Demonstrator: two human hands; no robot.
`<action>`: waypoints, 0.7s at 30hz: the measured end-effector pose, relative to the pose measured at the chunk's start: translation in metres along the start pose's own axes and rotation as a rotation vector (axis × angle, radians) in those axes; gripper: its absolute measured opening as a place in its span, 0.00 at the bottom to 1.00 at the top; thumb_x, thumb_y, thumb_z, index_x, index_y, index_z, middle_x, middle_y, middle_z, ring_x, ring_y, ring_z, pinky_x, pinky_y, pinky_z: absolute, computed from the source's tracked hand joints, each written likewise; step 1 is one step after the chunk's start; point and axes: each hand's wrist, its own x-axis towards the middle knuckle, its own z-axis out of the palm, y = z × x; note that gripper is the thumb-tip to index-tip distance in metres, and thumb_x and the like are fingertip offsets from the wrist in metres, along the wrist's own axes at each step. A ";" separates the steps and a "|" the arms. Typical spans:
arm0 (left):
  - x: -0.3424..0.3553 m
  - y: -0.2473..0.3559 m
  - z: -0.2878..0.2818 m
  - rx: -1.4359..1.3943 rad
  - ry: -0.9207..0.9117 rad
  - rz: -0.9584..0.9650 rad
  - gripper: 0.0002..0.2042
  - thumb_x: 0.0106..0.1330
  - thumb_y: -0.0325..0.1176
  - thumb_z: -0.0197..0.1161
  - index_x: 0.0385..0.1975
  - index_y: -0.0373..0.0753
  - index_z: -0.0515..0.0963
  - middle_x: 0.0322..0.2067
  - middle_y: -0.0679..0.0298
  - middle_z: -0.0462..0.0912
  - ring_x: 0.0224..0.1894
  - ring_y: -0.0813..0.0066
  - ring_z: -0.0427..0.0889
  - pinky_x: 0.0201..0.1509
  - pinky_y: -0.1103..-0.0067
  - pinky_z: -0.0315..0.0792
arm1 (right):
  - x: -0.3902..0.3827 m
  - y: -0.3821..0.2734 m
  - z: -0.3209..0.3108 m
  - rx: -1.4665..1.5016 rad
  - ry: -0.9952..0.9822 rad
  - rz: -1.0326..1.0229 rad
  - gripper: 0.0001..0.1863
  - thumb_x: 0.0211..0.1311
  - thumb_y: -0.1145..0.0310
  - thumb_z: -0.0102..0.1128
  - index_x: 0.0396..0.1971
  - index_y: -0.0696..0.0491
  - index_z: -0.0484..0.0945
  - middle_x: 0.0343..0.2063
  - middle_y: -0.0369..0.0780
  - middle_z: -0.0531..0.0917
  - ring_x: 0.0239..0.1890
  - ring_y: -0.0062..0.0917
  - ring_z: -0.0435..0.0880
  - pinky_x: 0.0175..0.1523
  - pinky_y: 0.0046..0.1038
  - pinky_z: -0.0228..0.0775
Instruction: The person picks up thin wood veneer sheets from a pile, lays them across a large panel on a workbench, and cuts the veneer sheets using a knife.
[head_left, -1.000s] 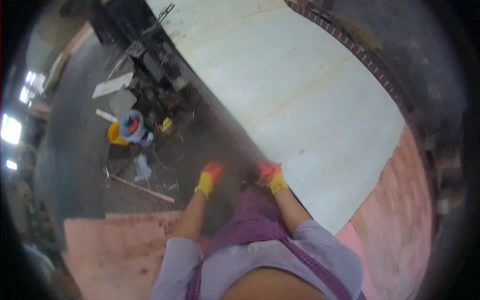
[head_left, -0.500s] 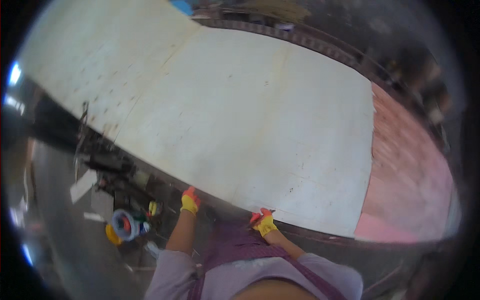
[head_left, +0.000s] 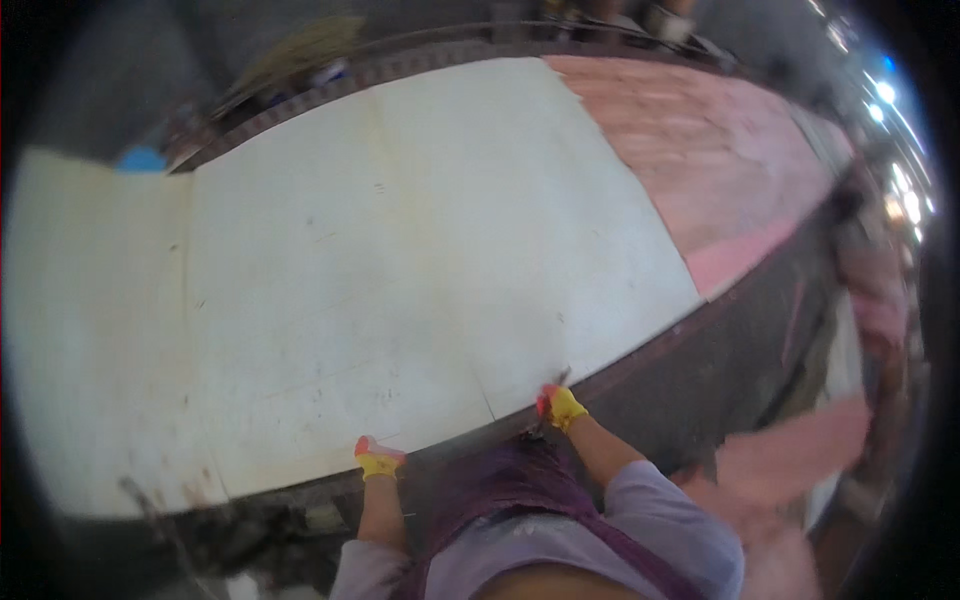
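Note:
A large white sheet covers much of the table. My left hand, in a yellow and red glove, is at the sheet's near edge; motion blur hides whether its fingers are open or closed. To its right, my right hand, gloved alike, is closed on a small dark tool, too blurred to identify, beside the same edge. A pink sheet adjoins the white one at the far right.
A slatted rail runs along the table's far edge, near a blue object. Below the table's right side lie pink pieces on a dark surface. Blurred dark clutter sits under the near left edge.
My view has swung to the right, so the white sheet now spans the centre and left. The floor buckets have left the picture. My hands have moved up to the sheet's near edge.

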 end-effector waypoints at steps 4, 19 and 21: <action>0.002 0.012 0.018 0.032 -0.007 -0.199 0.22 0.51 0.46 0.50 0.45 0.43 0.68 0.50 0.60 0.69 0.53 0.52 0.66 0.53 0.53 0.60 | -0.021 -0.005 -0.003 -0.132 0.075 -0.044 0.12 0.58 0.61 0.50 0.30 0.55 0.72 0.16 0.40 0.74 0.13 0.25 0.70 0.18 0.28 0.62; 0.055 0.067 -0.022 1.446 -0.333 -0.371 0.23 0.56 0.53 0.54 0.39 0.38 0.71 0.28 0.59 0.76 0.29 0.58 0.76 0.29 0.65 0.72 | -0.190 0.356 -0.245 -0.111 0.482 -0.514 0.15 0.46 0.68 0.57 0.38 0.50 0.76 0.31 0.36 0.80 0.32 0.28 0.78 0.35 0.29 0.70; 0.033 0.078 0.016 1.494 -0.093 -0.286 0.22 0.56 0.52 0.55 0.39 0.38 0.72 0.26 0.59 0.75 0.27 0.59 0.75 0.27 0.65 0.71 | -0.231 0.389 -0.259 0.296 0.512 -0.482 0.15 0.46 0.68 0.56 0.37 0.50 0.76 0.33 0.36 0.80 0.33 0.29 0.78 0.37 0.30 0.70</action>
